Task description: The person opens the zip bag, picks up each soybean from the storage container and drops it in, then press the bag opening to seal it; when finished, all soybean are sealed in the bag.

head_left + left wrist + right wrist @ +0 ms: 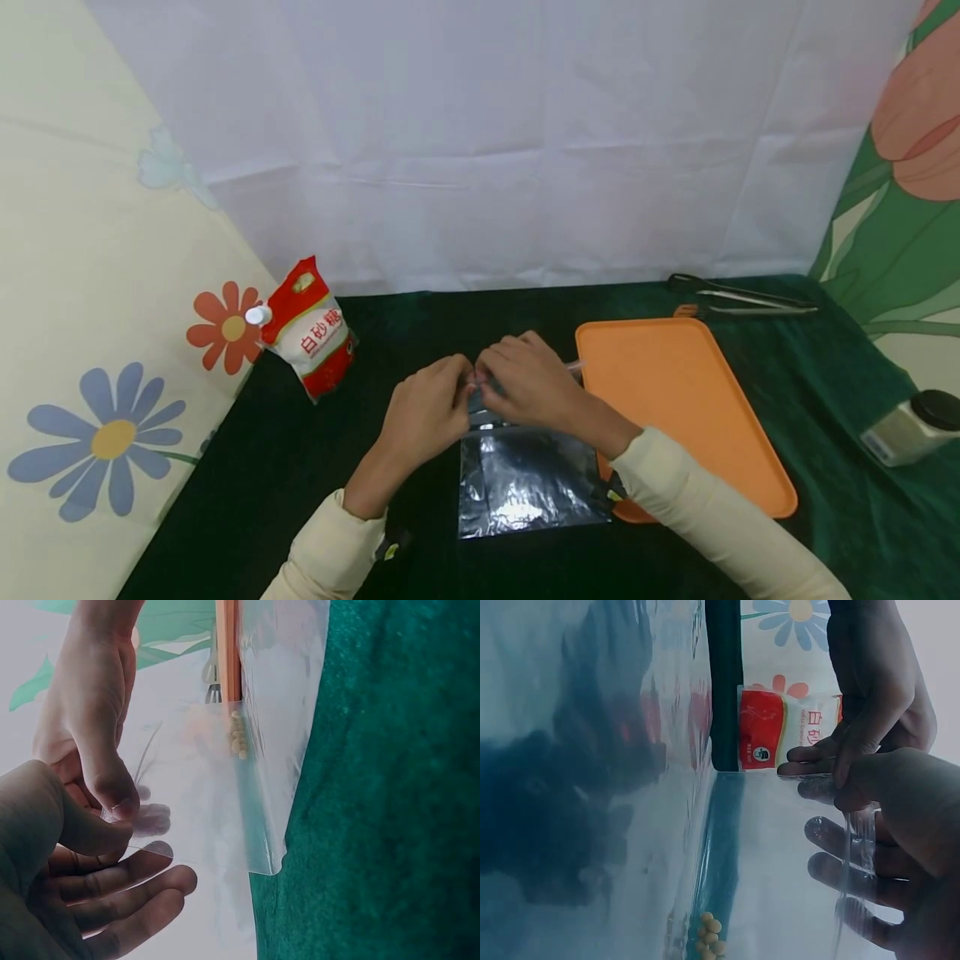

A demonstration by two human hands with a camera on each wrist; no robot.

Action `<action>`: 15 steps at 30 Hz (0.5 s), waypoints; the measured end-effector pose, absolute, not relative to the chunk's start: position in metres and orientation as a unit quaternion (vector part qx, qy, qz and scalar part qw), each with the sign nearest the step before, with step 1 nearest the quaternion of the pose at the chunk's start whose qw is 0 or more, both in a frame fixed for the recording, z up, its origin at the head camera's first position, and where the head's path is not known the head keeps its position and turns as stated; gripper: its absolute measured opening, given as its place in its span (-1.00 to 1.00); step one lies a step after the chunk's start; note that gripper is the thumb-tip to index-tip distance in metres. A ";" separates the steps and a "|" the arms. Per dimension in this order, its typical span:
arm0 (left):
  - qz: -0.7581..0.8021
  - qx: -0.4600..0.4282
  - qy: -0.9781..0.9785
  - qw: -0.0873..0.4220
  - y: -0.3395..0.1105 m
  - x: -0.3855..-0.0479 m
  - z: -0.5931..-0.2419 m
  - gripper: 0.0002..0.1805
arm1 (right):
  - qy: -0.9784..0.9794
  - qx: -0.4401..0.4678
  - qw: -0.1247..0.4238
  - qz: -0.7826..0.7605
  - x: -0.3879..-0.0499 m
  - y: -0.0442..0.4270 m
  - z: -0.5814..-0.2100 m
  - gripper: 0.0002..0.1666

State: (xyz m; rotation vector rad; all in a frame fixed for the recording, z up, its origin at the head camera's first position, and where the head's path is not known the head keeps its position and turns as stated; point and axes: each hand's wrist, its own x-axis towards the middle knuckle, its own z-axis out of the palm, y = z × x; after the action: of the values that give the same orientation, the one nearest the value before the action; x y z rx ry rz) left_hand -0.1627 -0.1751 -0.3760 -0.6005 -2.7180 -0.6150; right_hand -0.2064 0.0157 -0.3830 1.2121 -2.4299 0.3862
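Note:
A clear plastic bag [199, 787] stands up between my hands, several small round beige beans [709, 937] at its bottom. My left hand [423, 412] pinches its upper edge at the corner between thumb and forefinger; the other fingers are spread behind the film. Close beside it, my right hand [532, 383] pinches the same edge with the thumb, its fingers showing through the plastic. Shiny silvery film [525, 487] lies flat on the cloth below my hands. Whether it is part of the clear bag, I cannot tell.
A red and white sugar bag [315, 333] with a white spout stands at the left. To the right lie an orange tray [675, 400], tongs [750, 298] near the back edge, and a dark-lidded jar [911, 429]. Dark green cloth [420, 542] covers the table.

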 end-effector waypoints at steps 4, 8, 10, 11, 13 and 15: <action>-0.209 -0.208 -0.944 0.147 -0.175 -0.162 -0.376 -0.90 | -0.867 0.433 0.204 0.139 -0.206 0.015 -0.383 -0.89; -0.197 -0.210 -0.946 0.147 -0.173 -0.162 -0.377 -0.88 | -0.877 0.418 0.188 0.145 -0.205 0.016 -0.383 -0.88; -0.186 -0.213 -0.948 0.146 -0.172 -0.162 -0.378 -0.87 | -0.885 0.406 0.174 0.146 -0.204 0.016 -0.383 -0.89; -0.179 -0.214 -0.949 0.147 -0.172 -0.162 -0.378 -0.87 | -0.889 0.400 0.168 0.144 -0.205 0.017 -0.383 -0.89; -0.169 -0.216 -0.950 0.151 -0.172 -0.162 -0.378 -0.86 | -0.895 0.390 0.160 0.144 -0.205 0.018 -0.382 -0.91; -0.163 -0.219 -0.948 0.161 -0.172 -0.161 -0.377 -0.85 | -0.899 0.382 0.156 0.146 -0.205 0.020 -0.381 -0.92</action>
State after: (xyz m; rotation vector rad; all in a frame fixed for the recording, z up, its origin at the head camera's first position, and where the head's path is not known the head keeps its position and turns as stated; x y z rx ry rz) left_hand -0.1613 -0.1717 -0.3770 -0.6244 -2.7078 -0.4647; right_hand -0.2050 0.0200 -0.3808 1.0943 -2.5738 0.4189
